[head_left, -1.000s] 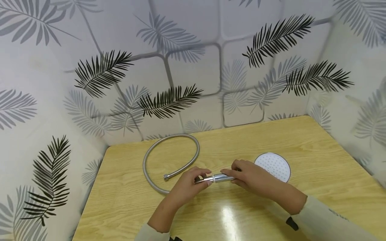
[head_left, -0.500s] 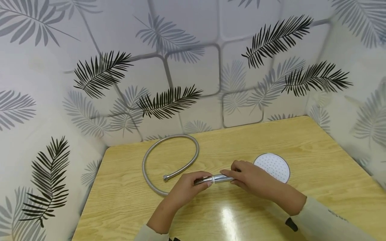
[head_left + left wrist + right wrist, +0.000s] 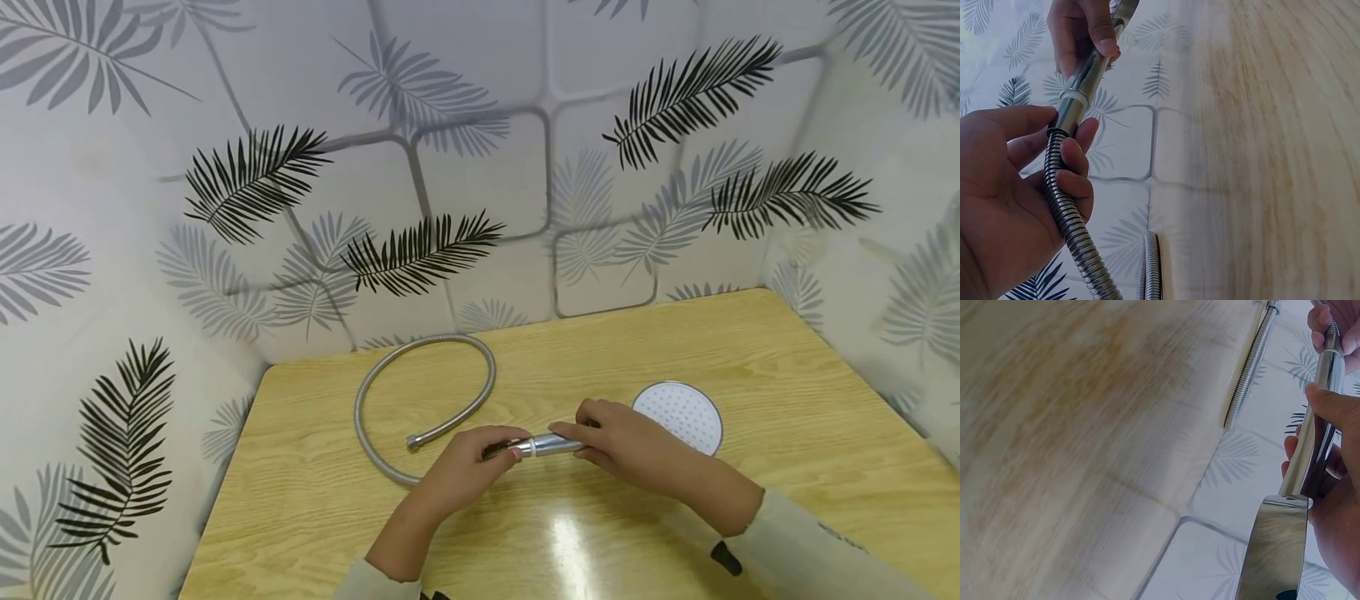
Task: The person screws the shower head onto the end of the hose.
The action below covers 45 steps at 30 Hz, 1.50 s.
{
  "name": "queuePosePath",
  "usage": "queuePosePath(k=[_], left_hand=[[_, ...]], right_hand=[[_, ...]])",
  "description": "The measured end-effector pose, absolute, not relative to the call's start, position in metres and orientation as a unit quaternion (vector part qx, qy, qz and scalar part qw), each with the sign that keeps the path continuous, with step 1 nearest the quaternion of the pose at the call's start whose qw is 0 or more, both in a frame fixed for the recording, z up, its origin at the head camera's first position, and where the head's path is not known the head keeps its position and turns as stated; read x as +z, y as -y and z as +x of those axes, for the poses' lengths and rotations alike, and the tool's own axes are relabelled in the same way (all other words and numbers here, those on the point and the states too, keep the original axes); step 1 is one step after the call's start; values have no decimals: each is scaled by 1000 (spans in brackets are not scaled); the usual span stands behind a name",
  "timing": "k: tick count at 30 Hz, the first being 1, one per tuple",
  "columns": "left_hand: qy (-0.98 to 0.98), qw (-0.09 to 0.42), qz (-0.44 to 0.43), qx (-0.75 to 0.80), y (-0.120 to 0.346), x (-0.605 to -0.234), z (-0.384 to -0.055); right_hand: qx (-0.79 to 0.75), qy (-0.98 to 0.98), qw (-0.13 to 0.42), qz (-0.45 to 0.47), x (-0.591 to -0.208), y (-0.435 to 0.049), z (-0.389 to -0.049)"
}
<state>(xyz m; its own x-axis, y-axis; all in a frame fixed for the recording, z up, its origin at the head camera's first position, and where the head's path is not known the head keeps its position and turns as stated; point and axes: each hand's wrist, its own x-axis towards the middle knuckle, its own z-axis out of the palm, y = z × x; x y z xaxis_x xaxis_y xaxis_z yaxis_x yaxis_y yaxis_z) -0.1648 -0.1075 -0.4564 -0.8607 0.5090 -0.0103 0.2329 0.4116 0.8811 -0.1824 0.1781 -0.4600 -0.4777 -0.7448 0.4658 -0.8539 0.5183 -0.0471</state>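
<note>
A shower head (image 3: 679, 415) with a white round spray face and a chrome handle (image 3: 553, 442) is held by my right hand (image 3: 637, 442), whose thumb and fingers wrap the handle. My left hand (image 3: 459, 468) pinches the metal end fitting of a ribbed shower hose (image 3: 1075, 234) between thumb and fingers. The fitting meets the handle's end in one line, a pale ring (image 3: 1075, 97) showing at the joint. In the right wrist view the chrome back of the head (image 3: 1272, 550) hangs below the right hand. How far the fitting sits in the handle is hidden.
The hose's loop (image 3: 362, 400) lies on the wooden table (image 3: 315, 500) at the left, its free end nut (image 3: 413, 442) resting inside the loop. Leaf-patterned wall covering (image 3: 487, 183) rises behind the table and along both sides.
The left thumb and fingers shift slightly at the fitting, the forefinger reaching further along it. The right hand and shower head hold nearly still.
</note>
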Motion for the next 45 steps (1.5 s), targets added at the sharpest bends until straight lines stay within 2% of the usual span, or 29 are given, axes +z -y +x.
queuePosePath(k=[35, 45], left_hand=[[-861, 90, 223, 449, 104, -451, -164], [-861, 95, 219, 450, 103, -453, -163]], right_hand=[[133, 850, 199, 469, -459, -177, -183], [138, 847, 201, 472, -459, -178, -182]])
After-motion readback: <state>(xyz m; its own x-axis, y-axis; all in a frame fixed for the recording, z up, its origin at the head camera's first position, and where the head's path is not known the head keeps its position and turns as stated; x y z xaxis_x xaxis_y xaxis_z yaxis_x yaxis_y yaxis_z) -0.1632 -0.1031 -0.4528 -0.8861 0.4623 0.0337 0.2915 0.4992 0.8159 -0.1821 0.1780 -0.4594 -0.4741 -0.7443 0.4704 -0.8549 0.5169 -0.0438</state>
